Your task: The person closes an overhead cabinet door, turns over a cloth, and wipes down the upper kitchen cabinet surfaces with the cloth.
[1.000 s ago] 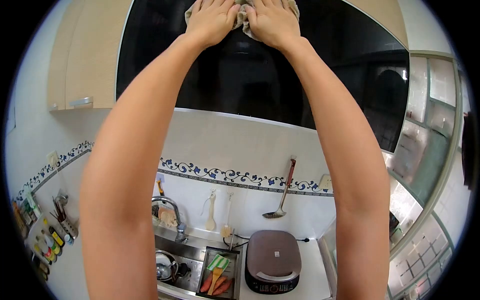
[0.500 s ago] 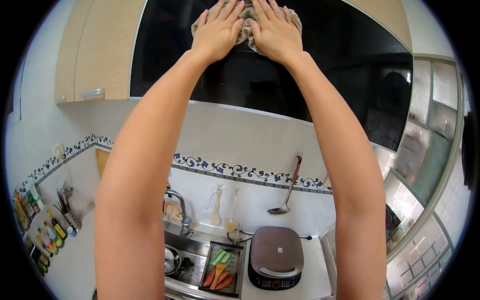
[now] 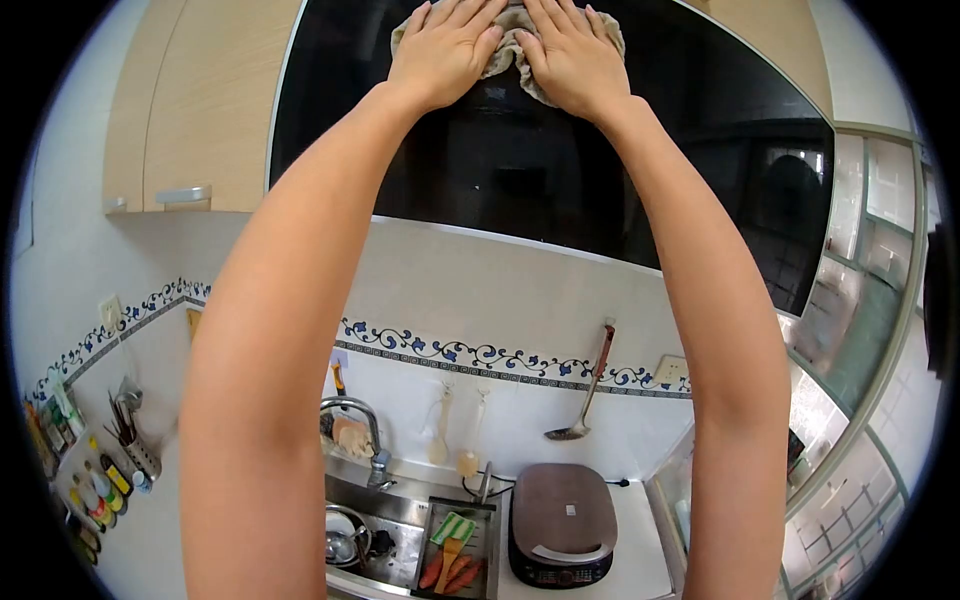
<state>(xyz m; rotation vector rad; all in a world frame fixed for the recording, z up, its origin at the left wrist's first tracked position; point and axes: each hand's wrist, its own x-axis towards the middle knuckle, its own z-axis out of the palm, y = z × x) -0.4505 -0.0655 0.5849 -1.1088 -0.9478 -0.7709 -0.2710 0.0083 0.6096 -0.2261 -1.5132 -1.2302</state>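
Bare arms point(image 3: 265, 350) up and outstretched, left grip point(image 3: 443, 60) and right grip point(image 3: 577, 65) flat, side by side.

Greyish-beige cloth point(image 3: 507, 50); black panel point(image 3: 510, 165)
Blue floral scrolls on the tile border point(image 3: 486, 354) (a dark geometric band point(image 3: 500, 373) beneath); green-and-white stripes on the sponge point(image 3: 454, 529); brown on the appliance lid point(image 3: 565, 503)

The scene is bright, with soft and rather even daylight. The strongest light is at the glass panes point(image 3: 845, 300), to the right of the black panel point(image 3: 540, 190), where some parts are nearly white. The panel itself is very dark and carries dim reflections, with a small glare near its right edge. Below it, the pale spoon point(image 3: 438, 430) looks washed out. The wide lens bends the cabinet point(image 3: 205, 110) left of the panel, and a black round border covers the corners.
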